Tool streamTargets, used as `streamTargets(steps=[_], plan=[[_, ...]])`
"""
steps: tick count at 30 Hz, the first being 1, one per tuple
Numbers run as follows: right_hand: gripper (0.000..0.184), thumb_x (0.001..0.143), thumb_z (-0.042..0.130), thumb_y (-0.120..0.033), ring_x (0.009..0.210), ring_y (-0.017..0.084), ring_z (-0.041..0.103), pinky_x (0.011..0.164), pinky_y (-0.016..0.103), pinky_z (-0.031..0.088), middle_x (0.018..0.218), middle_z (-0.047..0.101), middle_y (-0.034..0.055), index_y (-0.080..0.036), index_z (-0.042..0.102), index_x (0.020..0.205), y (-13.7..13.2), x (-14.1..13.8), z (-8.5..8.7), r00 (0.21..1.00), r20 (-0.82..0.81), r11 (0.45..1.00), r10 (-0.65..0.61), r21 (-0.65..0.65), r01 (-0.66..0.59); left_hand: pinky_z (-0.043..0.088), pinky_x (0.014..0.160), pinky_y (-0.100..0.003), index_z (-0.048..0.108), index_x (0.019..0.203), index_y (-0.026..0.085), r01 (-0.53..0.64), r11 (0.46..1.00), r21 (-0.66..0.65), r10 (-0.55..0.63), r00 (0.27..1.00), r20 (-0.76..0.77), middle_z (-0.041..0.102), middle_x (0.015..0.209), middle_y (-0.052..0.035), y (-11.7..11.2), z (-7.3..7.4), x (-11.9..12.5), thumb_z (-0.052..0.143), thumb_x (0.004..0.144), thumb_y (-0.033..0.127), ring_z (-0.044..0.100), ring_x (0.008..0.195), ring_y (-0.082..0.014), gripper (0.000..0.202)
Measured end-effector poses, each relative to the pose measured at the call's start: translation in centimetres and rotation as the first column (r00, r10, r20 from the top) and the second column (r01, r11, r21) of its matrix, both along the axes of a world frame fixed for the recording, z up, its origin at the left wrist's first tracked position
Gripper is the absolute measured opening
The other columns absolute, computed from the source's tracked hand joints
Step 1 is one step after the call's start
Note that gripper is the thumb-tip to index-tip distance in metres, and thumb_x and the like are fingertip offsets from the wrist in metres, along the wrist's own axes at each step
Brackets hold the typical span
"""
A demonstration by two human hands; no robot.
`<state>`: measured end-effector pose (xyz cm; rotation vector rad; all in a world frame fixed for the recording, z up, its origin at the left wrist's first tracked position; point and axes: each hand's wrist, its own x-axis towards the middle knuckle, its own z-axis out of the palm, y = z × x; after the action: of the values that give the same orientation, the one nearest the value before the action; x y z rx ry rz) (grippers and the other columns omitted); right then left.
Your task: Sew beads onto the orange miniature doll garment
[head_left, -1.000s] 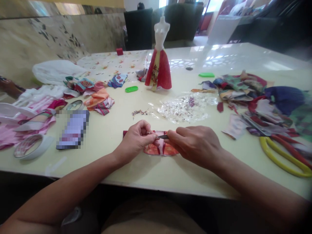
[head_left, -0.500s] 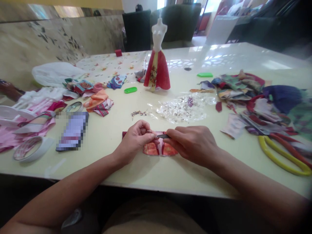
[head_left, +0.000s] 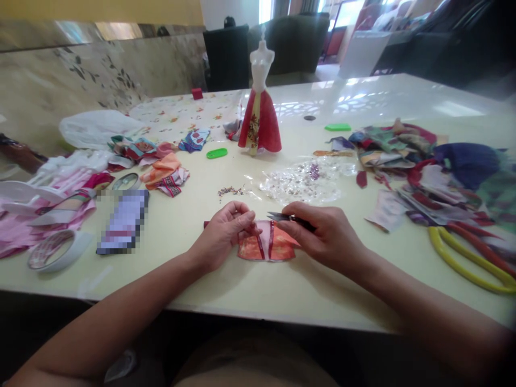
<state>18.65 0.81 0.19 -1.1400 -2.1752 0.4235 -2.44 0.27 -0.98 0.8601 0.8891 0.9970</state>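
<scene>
My right hand (head_left: pixel 328 234) is closed around small dark thread snips (head_left: pixel 279 216), whose two pointed blades stick out to the left, slightly apart. To the left of them, my left hand (head_left: pixel 229 231) has its thumb and fingers pinched together; whatever is between them is too small to make out. Below both hands lies a small orange garment piece (head_left: pixel 283 246) with dark red trim and a pale middle strip, flat on the table. Each hand covers part of it. Small multicoloured beads (head_left: pixel 230 191) are scattered just beyond my left hand.
A white doll-sized dress form (head_left: pixel 261 67) in a red and gold skirt stands behind a clear plastic sheet (head_left: pixel 302 183) strewn with beads. Fabric scraps (head_left: pixel 395 145) and yellow-handled scissors (head_left: pixel 463 263) lie right. A phone (head_left: pixel 124 220) and tape roll (head_left: pixel 56 250) lie left.
The snips have moved away from my left fingertips, a little up and to the right, and their blades now show apart. My left hand stays pinched in nearly the same place.
</scene>
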Motion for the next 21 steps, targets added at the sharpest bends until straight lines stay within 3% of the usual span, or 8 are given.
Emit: streamTargets(steps=[6, 21], plan=[[0.027, 0.090, 0.054, -0.042, 0.052, 0.007, 0.040, 0.053, 0.023, 0.027, 0.061, 0.054, -0.0032, -0.018, 0.063, 0.084, -0.06, -0.01, -0.06, 0.999, 0.053, 0.999, 0.010, 0.051, -0.013, 0.051, 0.076, -0.022, 0.052, 0.091, 0.017, 0.033, 0.999, 0.007, -0.033, 0.999, 0.034, 0.057, 0.074, 0.0029, 0.31, -0.21, -0.09, 0.067, 0.082, 0.015, 0.061, 0.071, -0.0081, 0.017], [0.028, 0.089, 0.054, -0.044, 0.052, 0.008, 0.041, 0.053, 0.023, 0.028, 0.062, 0.055, -0.0028, -0.018, 0.063, 0.086, 0.32, 0.11, -0.01, 0.998, 0.059, 0.998, -0.023, 0.059, 0.020, 0.055, 0.081, -0.026, 0.053, 0.093, 0.016, 0.022, 0.999, 0.033, -0.022, 1.000, -0.011, 0.062, 0.079, 0.0010, -0.15, 0.57, -0.11, 0.068, 0.082, 0.017, 0.066, 0.075, -0.0098, 0.019]])
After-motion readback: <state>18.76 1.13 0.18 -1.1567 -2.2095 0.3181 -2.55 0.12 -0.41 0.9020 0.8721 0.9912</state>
